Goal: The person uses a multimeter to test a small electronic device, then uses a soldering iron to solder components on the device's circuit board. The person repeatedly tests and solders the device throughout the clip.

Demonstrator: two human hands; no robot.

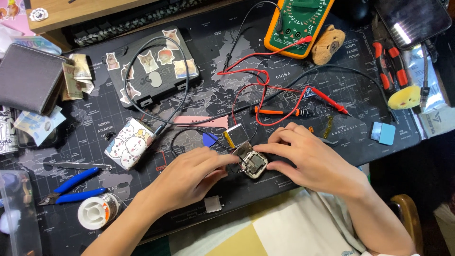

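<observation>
An opened smartwatch body [252, 163] lies on the black world-map desk mat [189, 99], its circuit board exposed. My left hand [192, 176] reaches in from the left, with pinched fingertips touching the watch's left edge. My right hand [310, 159] steadies the watch from the right with thumb and forefinger. The watch's detached screen [235, 136] stands tilted just behind it, beside a blue pick [209, 139] and a pink strap [199, 121].
A yellow multimeter [296, 23] with red and black probe leads sits at the back. A stickered black case [154, 66], a small cartoon pouch [130, 143], blue-handled pliers [73, 186], a solder spool [97, 212], tweezers [78, 166], a wallet [28, 78], banknotes and red-handled tools [391, 68] surround the work spot.
</observation>
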